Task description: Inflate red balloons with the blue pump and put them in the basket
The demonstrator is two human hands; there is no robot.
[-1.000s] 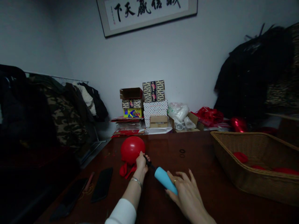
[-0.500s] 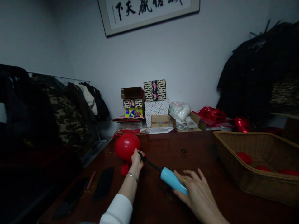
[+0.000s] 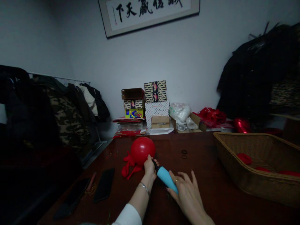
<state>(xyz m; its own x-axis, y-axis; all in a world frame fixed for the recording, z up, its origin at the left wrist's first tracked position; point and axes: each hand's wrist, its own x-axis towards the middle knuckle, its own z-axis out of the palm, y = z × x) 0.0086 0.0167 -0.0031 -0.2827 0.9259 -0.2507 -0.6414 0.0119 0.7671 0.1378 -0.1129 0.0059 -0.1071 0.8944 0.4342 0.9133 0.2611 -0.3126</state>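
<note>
A round, partly inflated red balloon (image 3: 142,150) is over the middle of the table. My left hand (image 3: 150,168) is closed at the balloon's neck, against the dark nozzle end of a light blue hand pump (image 3: 167,179). My right hand (image 3: 187,190) holds the pump's rear end between thumb and palm, its other fingers stretched out. Between my hands the pump's rod barely shows. Limp red balloons (image 3: 128,165) lie on the table, left of my left hand. My fingers hide the balloon's mouth.
A wicker basket (image 3: 234,168) with red pieces inside stands at right. Two dark phone-like slabs lie at left, the nearer to me being a black slab (image 3: 104,185). Thin rings (image 3: 184,152) lie farther back. Stacked boxes (image 3: 157,109) stand behind the table.
My left hand and the balloon have moved right, toward my right hand. The pump's rod has slid into the blue body, so the pump is shorter. My right hand has shifted slightly left.
</note>
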